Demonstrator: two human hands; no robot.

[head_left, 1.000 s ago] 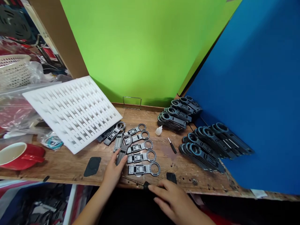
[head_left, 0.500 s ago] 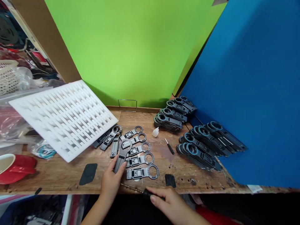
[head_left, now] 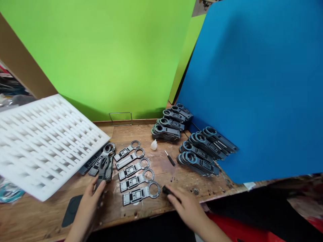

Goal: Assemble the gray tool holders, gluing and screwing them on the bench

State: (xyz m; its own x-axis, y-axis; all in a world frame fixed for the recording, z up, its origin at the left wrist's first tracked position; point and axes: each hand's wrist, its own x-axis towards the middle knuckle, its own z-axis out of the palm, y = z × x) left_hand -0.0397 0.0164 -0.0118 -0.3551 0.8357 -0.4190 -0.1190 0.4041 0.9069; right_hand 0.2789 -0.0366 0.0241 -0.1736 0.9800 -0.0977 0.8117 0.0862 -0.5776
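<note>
Lime green blazes across the back panel [head_left: 108,57], vivid blue down the side panel [head_left: 252,87]! The white rack [head_left: 54,134] carries rows of greyish slots; brown wood grain on the table [head_left: 161,174]. Pale grey and black, the five laid-out parts [head_left: 133,196]; dark grey, the held part [head_left: 101,174]; blue rings top the charcoal stack [head_left: 205,164]; black, the tool handle [head_left: 167,190].

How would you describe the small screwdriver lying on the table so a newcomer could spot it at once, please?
Find the wooden table below the green panel. Between the five grey ringed parts and the dark stacks at right lies the screwdriver, black-handled with a thin silvery shaft; unlike those parts, it has no ring.
</note>
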